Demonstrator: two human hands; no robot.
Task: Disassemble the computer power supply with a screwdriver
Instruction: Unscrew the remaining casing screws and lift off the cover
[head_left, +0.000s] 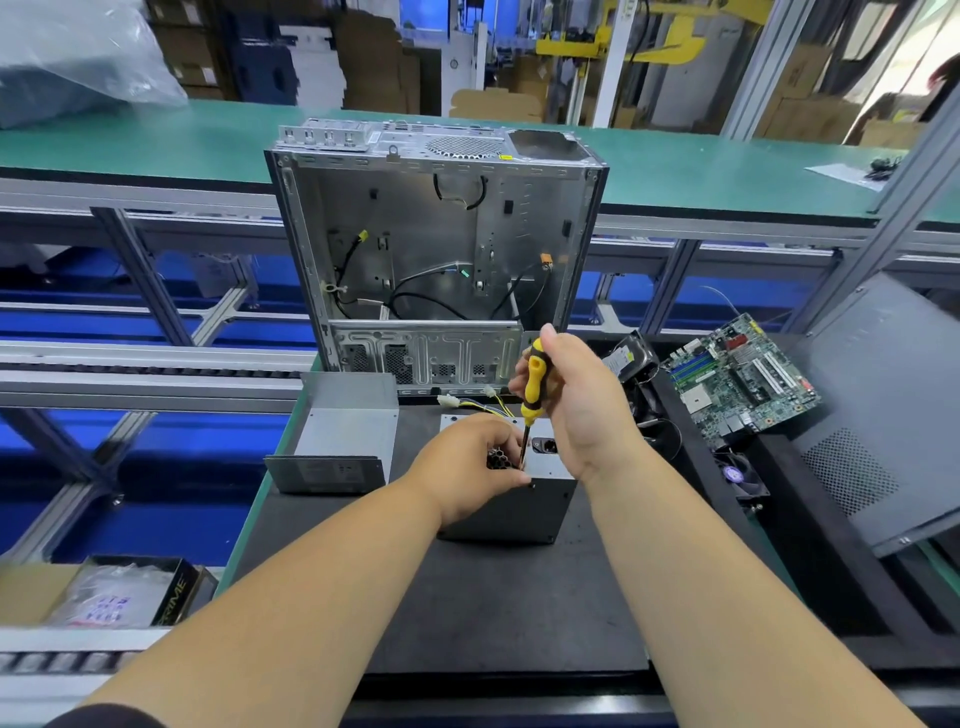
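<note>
while the left hand (470, 460) holds the power supply (511, 499) still, the right hand (571, 400) grips the screwdriver (532, 387)

the grey box sits in the middle of the dark mat (483, 597), near the open computer case (436, 244); the tool stands almost straight up, tip down by the box's top edge; this looks like taking out a screw; next, turn it slowly and keep the tip in the screw
</note>
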